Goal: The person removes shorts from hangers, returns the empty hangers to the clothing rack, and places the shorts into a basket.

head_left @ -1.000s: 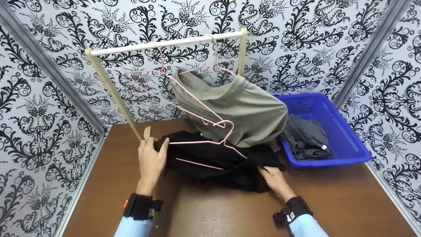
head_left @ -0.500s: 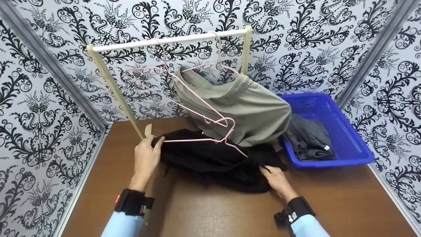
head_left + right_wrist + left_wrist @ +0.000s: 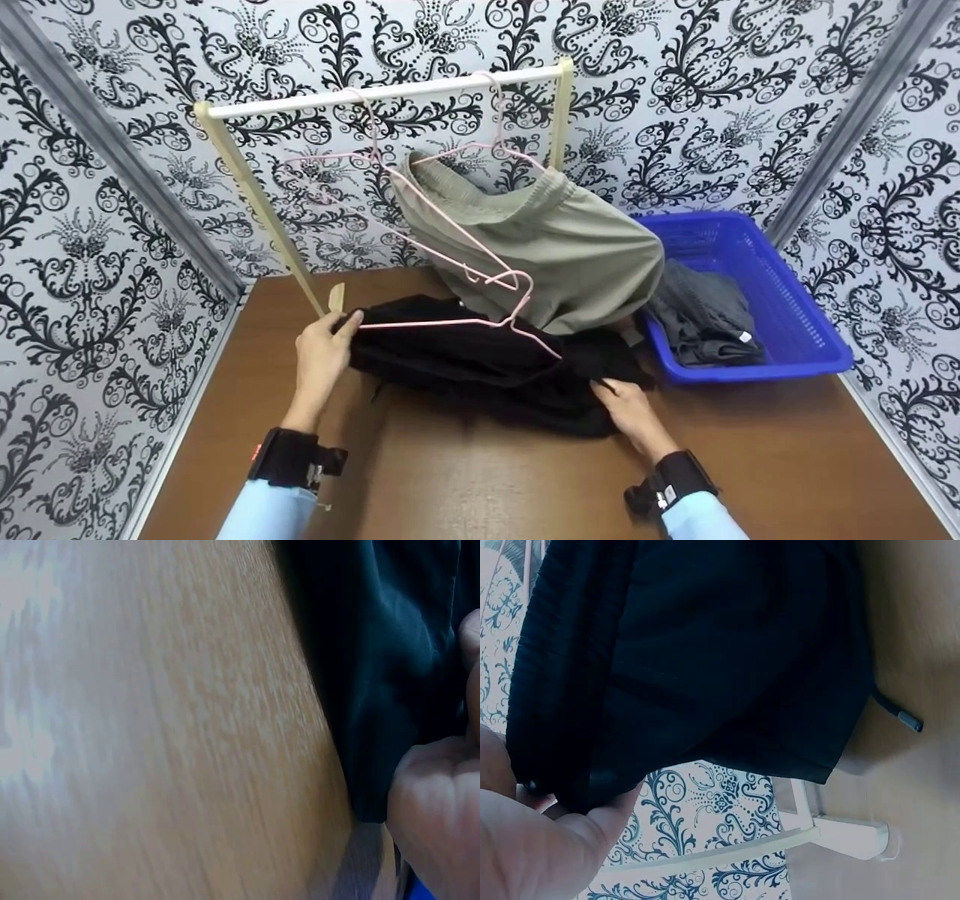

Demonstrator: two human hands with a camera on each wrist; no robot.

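Note:
Black shorts (image 3: 480,390) with a gathered waistband (image 3: 562,675) are stretched between my two hands above the table. A pink hanger (image 3: 427,325) lies in the waist opening, its hook pointing up and its lower bar hidden by the cloth. My left hand (image 3: 321,360) pinches the waistband at the hanger's left end. On the other side, my right hand (image 3: 630,412) grips the cloth low at the right, thumb in front. A drawstring tip (image 3: 909,721) dangles from the shorts in the left wrist view.
Behind stands a clothes rack (image 3: 420,88) carrying olive shorts (image 3: 540,247) on one pink hanger and a bare pink hanger (image 3: 450,217). A blue basket (image 3: 795,322) with dark grey clothing (image 3: 705,315) sits at right on the brown table (image 3: 480,487). Patterned walls enclose it.
My left hand has moved left and slightly down, drawing the waistband out along the hanger. The hanger's lower bar has gone out of sight behind cloth. My right hand stays nearly in place.

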